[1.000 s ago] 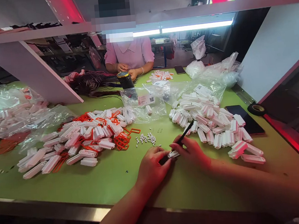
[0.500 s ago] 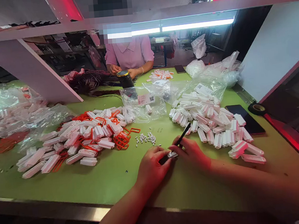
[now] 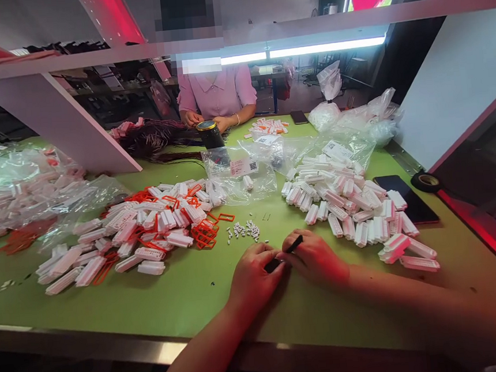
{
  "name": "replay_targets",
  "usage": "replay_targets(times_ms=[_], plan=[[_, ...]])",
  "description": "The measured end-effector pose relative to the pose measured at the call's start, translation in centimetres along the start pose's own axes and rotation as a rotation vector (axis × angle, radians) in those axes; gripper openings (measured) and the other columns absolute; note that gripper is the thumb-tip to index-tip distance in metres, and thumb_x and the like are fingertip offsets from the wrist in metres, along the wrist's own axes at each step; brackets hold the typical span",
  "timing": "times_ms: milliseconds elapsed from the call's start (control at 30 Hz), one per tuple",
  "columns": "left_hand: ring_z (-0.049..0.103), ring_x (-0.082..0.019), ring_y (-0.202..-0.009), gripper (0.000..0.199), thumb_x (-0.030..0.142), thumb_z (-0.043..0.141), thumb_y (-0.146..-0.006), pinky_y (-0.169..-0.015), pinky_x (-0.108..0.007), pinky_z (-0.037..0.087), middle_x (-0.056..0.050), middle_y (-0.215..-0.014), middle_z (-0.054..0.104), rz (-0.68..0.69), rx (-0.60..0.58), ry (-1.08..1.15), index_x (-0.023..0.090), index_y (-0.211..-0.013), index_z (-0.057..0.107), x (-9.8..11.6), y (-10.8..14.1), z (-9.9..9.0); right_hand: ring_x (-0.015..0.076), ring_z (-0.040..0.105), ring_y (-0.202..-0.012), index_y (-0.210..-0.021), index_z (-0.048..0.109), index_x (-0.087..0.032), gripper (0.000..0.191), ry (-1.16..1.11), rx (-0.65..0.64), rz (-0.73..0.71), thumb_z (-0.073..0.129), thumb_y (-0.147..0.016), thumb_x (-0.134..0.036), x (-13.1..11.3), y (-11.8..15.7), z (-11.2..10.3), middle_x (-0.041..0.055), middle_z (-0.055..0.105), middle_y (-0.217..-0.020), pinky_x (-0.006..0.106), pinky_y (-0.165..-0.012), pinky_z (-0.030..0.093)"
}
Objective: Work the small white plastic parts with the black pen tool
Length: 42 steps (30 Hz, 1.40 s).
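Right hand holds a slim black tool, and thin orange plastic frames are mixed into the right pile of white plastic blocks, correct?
No: the head view shows the thin orange plastic frames mixed into the left pile of white plastic blocks; the right hand holds the slim black tool.

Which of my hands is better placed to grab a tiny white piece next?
Your left hand, probably: it lies nearer the tiny white pieces, while your right hand grips a black tool. The left's grip is partly hidden.
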<state>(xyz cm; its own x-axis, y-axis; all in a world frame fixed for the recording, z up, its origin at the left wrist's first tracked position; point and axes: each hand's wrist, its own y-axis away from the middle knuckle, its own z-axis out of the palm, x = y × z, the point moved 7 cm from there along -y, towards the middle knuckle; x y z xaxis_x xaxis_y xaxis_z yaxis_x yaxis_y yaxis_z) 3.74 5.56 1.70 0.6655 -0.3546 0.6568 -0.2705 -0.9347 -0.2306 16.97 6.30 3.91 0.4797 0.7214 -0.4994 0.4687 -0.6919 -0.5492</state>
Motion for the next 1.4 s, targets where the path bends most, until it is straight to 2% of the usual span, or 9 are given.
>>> replay_targets(times_ms=[167, 233, 533, 767, 867, 933, 1000, 1167, 1400], plan=[[0.063, -0.019, -0.083, 0.011, 0.026, 0.073, -0.087, -0.077, -0.028, 0.048, -0.002, -0.082, 0.067, 0.004, 0.008, -0.008, 0.024, -0.095, 0.080, 0.2, 0.0, -0.1, 0.0152, 0.060, -0.063, -0.082, 0.061, -0.020, 0.034, -0.206, 0.072, 0.226, 0.051, -0.102, -0.047, 2.3, 0.6, -0.2, 0.0015, 0.065, -0.071, 0.025, -0.062, 0.048], [0.063, -0.018, -0.083, 0.011, 0.026, 0.073, -0.086, -0.077, -0.027, 0.048, -0.002, -0.083, 0.067, 0.004, 0.014, -0.006, 0.024, -0.095, 0.080, 0.1, 0.0, -0.1, 0.0152, 0.061, -0.063, -0.082, 0.061, -0.021, 0.034, -0.239, 0.079, 0.260, 0.053, -0.100, -0.049, 2.7, 0.8, 0.0, 0.0012, 0.065, -0.070, 0.025, -0.061, 0.049], [0.063, -0.018, -0.083, 0.012, 0.028, 0.072, -0.087, -0.077, -0.028, 0.048, -0.002, -0.083, 0.067, -0.001, 0.015, 0.009, 0.024, -0.095, 0.079, 0.0, 0.0, 0.1, 0.0151, 0.061, -0.064, -0.081, 0.062, -0.021, 0.035, -0.244, 0.072, 0.292, 0.053, -0.099, -0.050, 2.7, 0.8, 0.1, 0.0014, 0.067, -0.071, 0.026, -0.063, 0.051], [0.062, -0.019, -0.083, 0.013, 0.027, 0.071, -0.087, -0.076, -0.029, 0.048, -0.002, -0.083, 0.068, 0.002, -0.008, 0.009, 0.024, -0.097, 0.079, 0.1, 0.1, 0.0, 0.0168, 0.062, -0.070, -0.082, 0.063, -0.020, 0.032, -0.124, 0.063, 0.162, 0.050, -0.103, -0.042, 1.4, 0.4, -0.1, 0.0039, 0.069, -0.076, 0.029, -0.070, 0.051], [0.063, -0.019, -0.085, 0.010, 0.024, 0.069, -0.087, -0.078, -0.030, 0.049, -0.002, -0.085, 0.069, 0.008, 0.000, 0.022, 0.023, -0.091, 0.078, 0.0, 0.0, 0.0, 0.0179, 0.063, -0.074, -0.083, 0.064, -0.019, 0.032, -0.054, 0.029, 0.063, 0.048, -0.105, -0.038, 0.3, 0.0, -0.1, 0.0055, 0.070, -0.078, 0.030, -0.073, 0.050], [0.063, -0.019, -0.086, 0.009, 0.023, 0.068, -0.087, -0.079, -0.030, 0.049, -0.003, -0.085, 0.069, 0.009, 0.004, 0.018, 0.022, -0.088, 0.078, 0.0, 0.0, 0.1, 0.0183, 0.063, -0.074, -0.082, 0.064, -0.019, 0.032, -0.025, -0.003, 0.045, 0.049, -0.105, -0.037, 0.1, -0.1, 0.2, 0.0055, 0.071, -0.078, 0.030, -0.073, 0.049], [0.063, -0.019, -0.086, 0.010, 0.024, 0.069, -0.087, -0.079, -0.030, 0.049, -0.003, -0.085, 0.068, 0.006, 0.000, 0.006, 0.022, -0.090, 0.078, -0.1, 0.0, 0.1, 0.0178, 0.063, -0.073, -0.082, 0.063, -0.020, 0.032, -0.042, -0.007, 0.078, 0.050, -0.104, -0.038, 0.5, -0.1, 0.3, 0.0048, 0.070, -0.077, 0.029, -0.071, 0.049], [0.064, -0.019, -0.085, 0.015, 0.030, 0.071, -0.088, -0.079, -0.030, 0.050, -0.003, -0.086, 0.069, -0.003, 0.006, 0.000, 0.024, -0.098, 0.079, -0.1, 0.1, 0.1, 0.0141, 0.059, -0.062, -0.081, 0.061, -0.020, 0.035, -0.239, 0.101, 0.277, 0.052, -0.101, -0.047, 2.7, 0.7, -0.1, 0.0008, 0.066, -0.069, 0.024, -0.059, 0.049], [0.065, -0.018, -0.084, 0.013, 0.029, 0.072, -0.087, -0.078, -0.028, 0.051, -0.003, -0.084, 0.069, 0.005, 0.011, 0.006, 0.024, -0.097, 0.079, 0.0, 0.1, 0.0, 0.0144, 0.060, -0.063, -0.081, 0.061, -0.021, 0.032, -0.275, 0.085, 0.300, 0.054, -0.099, -0.046, 2.8, 0.9, 0.0, 0.0009, 0.066, -0.070, 0.025, -0.061, 0.050]])
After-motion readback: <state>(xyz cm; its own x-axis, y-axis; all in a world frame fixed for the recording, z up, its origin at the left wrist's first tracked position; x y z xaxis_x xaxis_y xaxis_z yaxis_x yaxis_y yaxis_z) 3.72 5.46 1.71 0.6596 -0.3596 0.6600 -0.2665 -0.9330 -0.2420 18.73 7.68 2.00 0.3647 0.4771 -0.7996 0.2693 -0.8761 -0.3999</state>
